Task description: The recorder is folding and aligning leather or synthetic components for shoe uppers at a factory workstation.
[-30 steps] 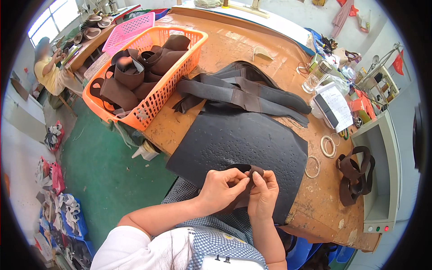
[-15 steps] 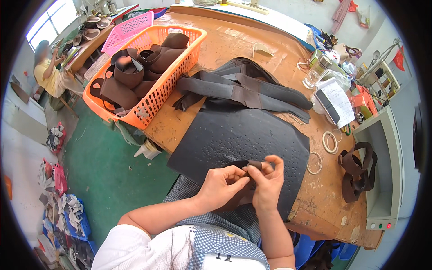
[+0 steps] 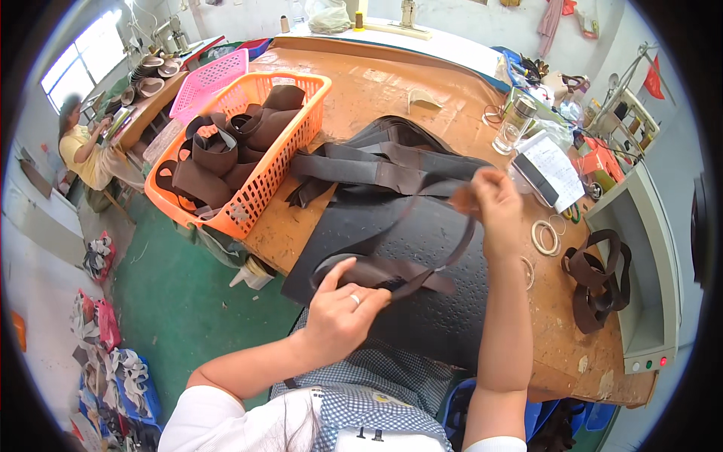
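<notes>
A dark brown strip [image 3: 433,279], leather-like and partly curled, hangs in loops over the black perforated mat [image 3: 467,301] in front of me. My left hand [image 3: 339,316], with a ring on one finger, closes on the strip low over the mat's near part, the index finger raised. Up and to the right, my right hand [image 3: 493,207] pinches another stretch of the strip and holds it lifted, its fingertips slightly blurred. Just beyond the mat lies a bundle of long dark strips [image 3: 392,158].
An orange basket [image 3: 260,196] of rolled brown pieces stands at the left table edge, a pink basket [image 3: 215,75] behind it. On the right are cream rings [image 3: 544,238], brown loops [image 3: 595,275], a grey box-shaped machine [image 3: 651,301], a glass jar [image 3: 516,124] and papers. A person [image 3: 90,151] sits far left.
My hands, close together before, have moved apart. The right has gone up and forward with the strip, the left slightly down and left; the strip now stretches in loops between them.
</notes>
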Demonstrator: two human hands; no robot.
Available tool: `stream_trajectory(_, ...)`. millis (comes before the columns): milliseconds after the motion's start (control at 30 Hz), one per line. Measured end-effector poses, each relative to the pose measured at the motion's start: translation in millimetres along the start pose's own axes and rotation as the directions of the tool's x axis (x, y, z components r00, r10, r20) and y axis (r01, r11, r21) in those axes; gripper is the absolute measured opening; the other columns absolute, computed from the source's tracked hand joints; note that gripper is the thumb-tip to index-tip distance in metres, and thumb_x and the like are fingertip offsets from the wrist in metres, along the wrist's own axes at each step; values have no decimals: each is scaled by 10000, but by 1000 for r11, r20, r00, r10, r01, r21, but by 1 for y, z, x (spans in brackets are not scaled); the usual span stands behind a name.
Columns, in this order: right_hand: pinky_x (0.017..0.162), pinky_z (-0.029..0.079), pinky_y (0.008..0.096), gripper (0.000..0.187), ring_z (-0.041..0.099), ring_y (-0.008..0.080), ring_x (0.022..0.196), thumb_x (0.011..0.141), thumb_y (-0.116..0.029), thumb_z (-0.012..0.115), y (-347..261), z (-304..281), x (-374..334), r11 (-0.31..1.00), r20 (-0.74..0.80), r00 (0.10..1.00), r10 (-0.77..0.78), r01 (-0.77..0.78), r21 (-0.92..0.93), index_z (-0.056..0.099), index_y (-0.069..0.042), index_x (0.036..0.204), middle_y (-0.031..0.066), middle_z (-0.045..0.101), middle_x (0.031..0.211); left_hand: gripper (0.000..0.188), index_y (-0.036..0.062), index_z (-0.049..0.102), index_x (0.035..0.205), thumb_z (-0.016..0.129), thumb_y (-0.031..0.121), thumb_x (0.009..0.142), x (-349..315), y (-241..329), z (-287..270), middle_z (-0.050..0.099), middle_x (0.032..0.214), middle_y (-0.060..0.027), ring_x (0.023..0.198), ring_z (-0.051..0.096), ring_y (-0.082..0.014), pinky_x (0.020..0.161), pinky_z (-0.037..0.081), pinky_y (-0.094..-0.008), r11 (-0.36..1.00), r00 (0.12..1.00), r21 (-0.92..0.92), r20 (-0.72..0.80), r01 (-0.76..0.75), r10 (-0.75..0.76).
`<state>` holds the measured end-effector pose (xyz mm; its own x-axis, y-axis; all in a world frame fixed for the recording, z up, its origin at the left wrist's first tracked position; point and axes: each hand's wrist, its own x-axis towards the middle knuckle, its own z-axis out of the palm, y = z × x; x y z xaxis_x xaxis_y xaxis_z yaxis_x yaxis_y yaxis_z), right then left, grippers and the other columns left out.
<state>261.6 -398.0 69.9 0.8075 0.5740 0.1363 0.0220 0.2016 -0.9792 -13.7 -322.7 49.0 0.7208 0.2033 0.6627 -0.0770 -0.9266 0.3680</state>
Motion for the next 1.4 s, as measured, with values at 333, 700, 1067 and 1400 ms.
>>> stream_trajectory(333, 722, 539, 312, 604, 639, 250, 920, 737, 79, 706, 11, 24, -148, 730, 467, 883, -36, 342, -591, 518, -32, 1300, 115, 626, 990, 191, 32, 649, 953, 689, 23, 767, 2, 2, 36, 656, 862, -85, 794, 632, -224, 1020, 430, -480, 994, 991, 76, 115, -76, 67)
stream_trajectory(700, 747, 515, 339, 196, 629, 257, 887, 690, 61, 755, 41, -29, -149, 794, 387, 897, -213, 390, -467, 676, -6, 856, 81, 658, 876, 330, -22, 476, 1290, 488, 176, 1027, -39, -19, 28, 590, 1222, -162, 1085, 598, -244, 961, 476, -358, 255, 583, -625, 401, 738, -706)
stream_trajectory(1067, 697, 531, 350, 361, 623, 266, 856, 685, -220, 838, 6, 29, -193, 488, 494, 866, -76, 464, -739, 670, -23, 937, 106, 630, 949, 569, -4, 320, 1416, 614, 210, 978, -9, -1, 39, 557, 1102, -77, 1029, 584, -147, 812, 503, -263, -173, 359, -570, 695, 803, -623)
stream_trajectory(1400, 786, 512, 339, 197, 654, 225, 892, 739, 19, 759, 18, 17, -164, 930, 372, 925, -75, 200, -310, 674, 16, 916, 130, 668, 941, 263, 26, 559, 1219, 494, 196, 1029, -22, -32, 22, 625, 1140, -70, 1094, 594, -162, 999, 452, -342, -400, 558, -688, 726, 606, -403)
